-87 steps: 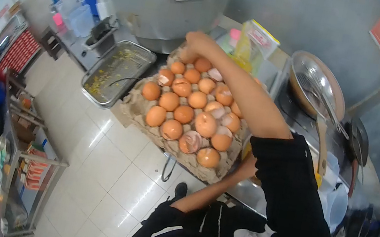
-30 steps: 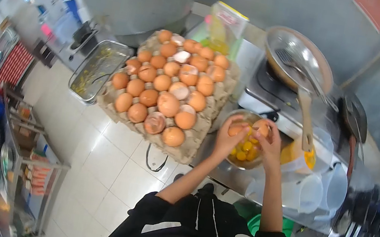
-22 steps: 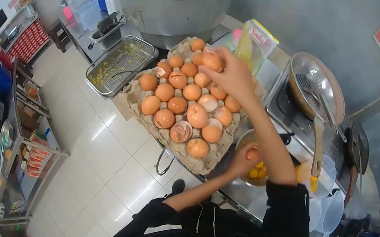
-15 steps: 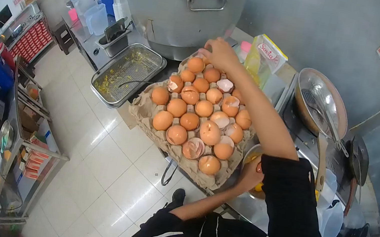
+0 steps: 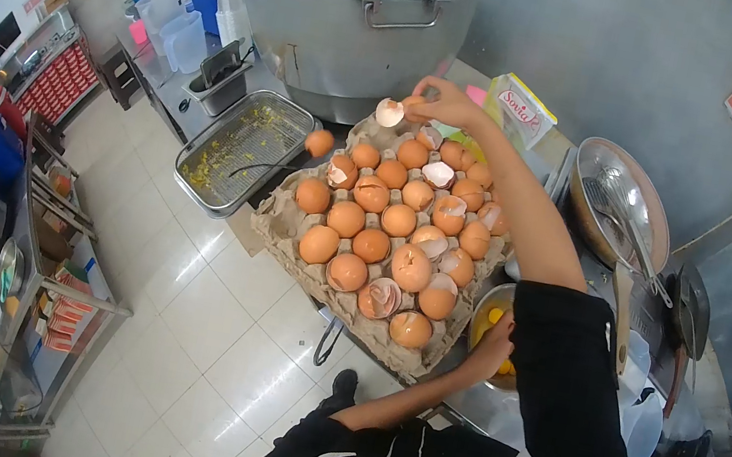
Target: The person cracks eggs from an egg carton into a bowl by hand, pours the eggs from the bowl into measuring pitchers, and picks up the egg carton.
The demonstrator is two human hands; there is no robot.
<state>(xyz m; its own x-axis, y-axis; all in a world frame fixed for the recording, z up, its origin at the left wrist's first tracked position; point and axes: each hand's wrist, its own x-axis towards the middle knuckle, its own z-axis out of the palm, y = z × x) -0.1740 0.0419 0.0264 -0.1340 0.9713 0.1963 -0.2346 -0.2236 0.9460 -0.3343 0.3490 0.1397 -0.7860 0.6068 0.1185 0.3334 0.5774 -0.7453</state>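
Observation:
My right hand [image 5: 446,106] is closed in a pinch on a cracked eggshell [image 5: 389,113] at the far corner of the cardboard egg tray [image 5: 310,268]. The shell's pale inside faces me. Brown eggshells [image 5: 411,268], several visibly broken, fill much of the tray. Outside its left edge is another brown egg or shell [image 5: 319,143]; I cannot tell what supports it. My left hand [image 5: 489,350] is over a metal bowl [image 5: 479,319] with yellow yolks [image 5: 495,315]. Its fingers look curled, but the right sleeve covers their tips and whatever they hold.
A large lidded pot [image 5: 350,40] stands behind the tray. To its left lies a metal pan with a rack [image 5: 243,148]. A yellow Sovia pack [image 5: 518,113] stands behind my right arm. Frying pans [image 5: 621,200] with utensils sit at right. A shelf unit [image 5: 51,291] stands across the floor.
My right hand has drawn back slightly from the tray's far corner with a shell in it. One brown egg or shell has left that corner; one now shows outside the left edge.

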